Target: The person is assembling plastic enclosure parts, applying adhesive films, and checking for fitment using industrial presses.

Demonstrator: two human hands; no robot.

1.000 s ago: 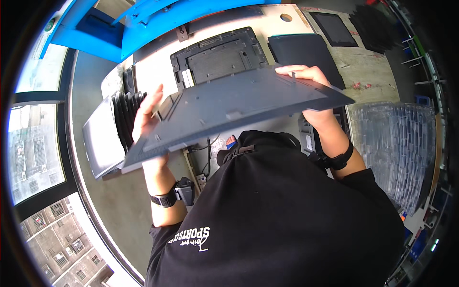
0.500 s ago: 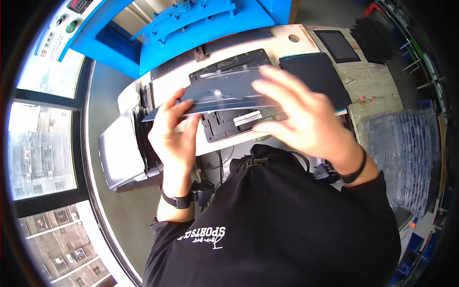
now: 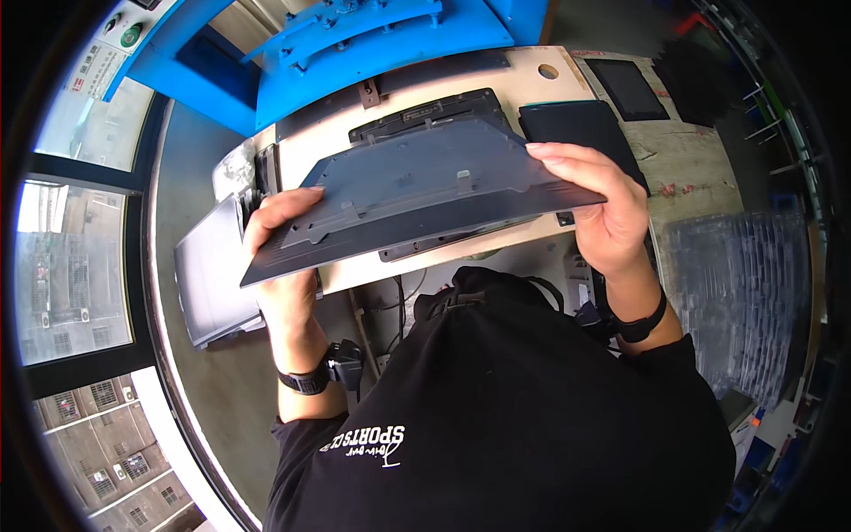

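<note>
A thin, dark, flat panel (image 3: 417,191) is held up in front of me, tilted, above the bench. Small clear tabs and a paler shaped layer show on its upper face. My left hand (image 3: 291,301) grips its left end, fingers over the top and the rest of the hand partly hidden beneath. At the opposite end, my right hand (image 3: 612,213) is closed on the corner, thumb and fingers on either side. Beneath the panel lies a black fixture plate (image 3: 425,113), mostly covered, its far edge showing beyond.
A blue press machine (image 3: 381,62) stands at the back of the pale wooden board (image 3: 567,84). To the right lie a dark flat sheet (image 3: 581,133) and a black-framed panel (image 3: 628,89). Stacked clear plastic trays (image 3: 736,301) stand at far right; more panels (image 3: 217,275) lean at left.
My right hand, open and blurred beside the panel before, has closed on its right end. The panel has come nearer to me and turned more of its upper face into view.
</note>
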